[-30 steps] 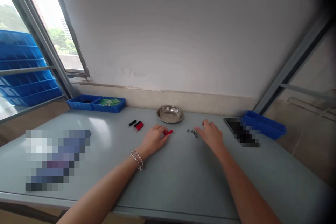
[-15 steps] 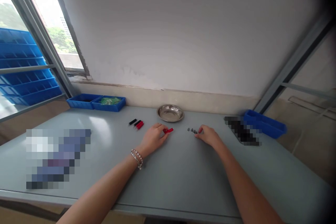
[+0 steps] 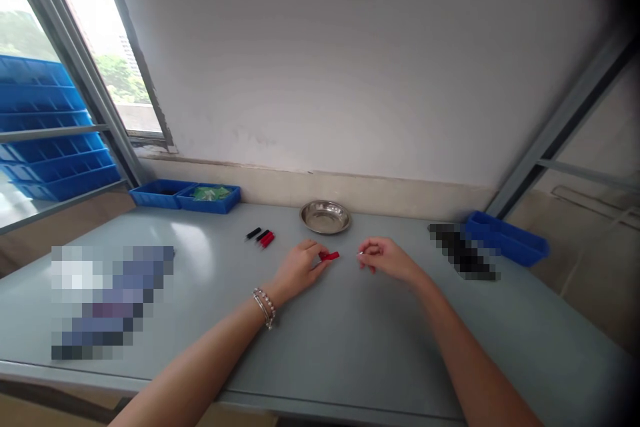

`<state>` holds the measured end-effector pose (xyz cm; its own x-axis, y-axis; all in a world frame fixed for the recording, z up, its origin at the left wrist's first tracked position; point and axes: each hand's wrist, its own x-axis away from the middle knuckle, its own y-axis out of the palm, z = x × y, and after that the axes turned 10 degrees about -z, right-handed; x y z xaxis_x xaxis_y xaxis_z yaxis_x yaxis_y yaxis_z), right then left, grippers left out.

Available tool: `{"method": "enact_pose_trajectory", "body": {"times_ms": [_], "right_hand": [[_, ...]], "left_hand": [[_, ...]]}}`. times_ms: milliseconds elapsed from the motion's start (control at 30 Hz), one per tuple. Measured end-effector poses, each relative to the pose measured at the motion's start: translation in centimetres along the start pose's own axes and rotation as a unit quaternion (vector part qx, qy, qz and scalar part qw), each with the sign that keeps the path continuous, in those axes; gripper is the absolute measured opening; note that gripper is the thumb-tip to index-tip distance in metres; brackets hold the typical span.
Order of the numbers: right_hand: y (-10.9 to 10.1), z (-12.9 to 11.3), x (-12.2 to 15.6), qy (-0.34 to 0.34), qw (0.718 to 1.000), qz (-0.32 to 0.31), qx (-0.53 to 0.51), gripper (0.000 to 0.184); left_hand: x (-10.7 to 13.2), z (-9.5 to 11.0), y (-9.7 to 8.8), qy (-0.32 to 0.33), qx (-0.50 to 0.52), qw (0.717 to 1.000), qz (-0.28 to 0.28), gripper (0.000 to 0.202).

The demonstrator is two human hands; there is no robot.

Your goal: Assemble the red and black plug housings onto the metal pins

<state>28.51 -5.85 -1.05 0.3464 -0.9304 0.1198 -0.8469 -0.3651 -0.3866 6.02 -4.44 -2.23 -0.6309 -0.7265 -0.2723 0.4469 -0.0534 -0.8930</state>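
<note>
My left hand (image 3: pixel 299 268), with a bead bracelet at the wrist, rests on the grey table (image 3: pixel 320 333) and pinches a small red piece (image 3: pixel 330 255) between its fingertips. A short way to its right, my right hand (image 3: pixel 387 258) is closed in a pinch on a tiny grey metal piece (image 3: pixel 361 253), held just above the table and pointing toward the red piece. Whether other grey pieces lie behind the right hand is hidden.
A shallow steel dish (image 3: pixel 325 217) stands behind the hands. Black and red pieces (image 3: pixel 261 237) lie to the left. Blue trays (image 3: pixel 185 195) sit at the back left, one with green contents, and another blue tray (image 3: pixel 506 246) at the right. Blurred patches cover items on both sides.
My right hand closed on a small grey piece from the row and carried it left toward the red piece. My left hand shifted the red piece slightly right.
</note>
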Motion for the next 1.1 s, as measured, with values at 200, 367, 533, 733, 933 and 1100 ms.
{"method": "enact_pose_trajectory", "body": {"times_ms": [200,367,533,733,933,1100], "right_hand": [[3.4,-0.8,-0.7,-0.087,0.990,0.000,-0.107,0.019],[3.0,-0.6,-1.0,-0.097,0.986,0.055,-0.121,0.020],[3.2,-0.5,-1.0,-0.090,0.989,0.048,-0.108,0.019],[3.9,-0.1,-1.2,-0.088,0.990,0.054,-0.092,0.016],[4.2,-0.1,-1.2,-0.104,0.989,0.058,-0.086,0.016],[4.6,0.1,-1.2,-0.111,0.990,0.071,-0.047,0.012]], "left_hand": [[0.1,0.1,0.5,0.020,0.007,1.000,-0.020,0.025],[0.0,-0.1,0.5,0.017,0.022,1.000,-0.007,0.024],[-0.1,0.1,0.3,0.020,0.033,0.999,-0.004,0.023],[-0.1,-0.1,0.4,0.028,0.045,0.998,-0.012,0.021],[0.0,0.2,0.1,0.008,0.054,0.998,-0.017,0.019],[-0.1,0.4,0.1,-0.001,0.056,0.998,-0.017,0.017]]}}
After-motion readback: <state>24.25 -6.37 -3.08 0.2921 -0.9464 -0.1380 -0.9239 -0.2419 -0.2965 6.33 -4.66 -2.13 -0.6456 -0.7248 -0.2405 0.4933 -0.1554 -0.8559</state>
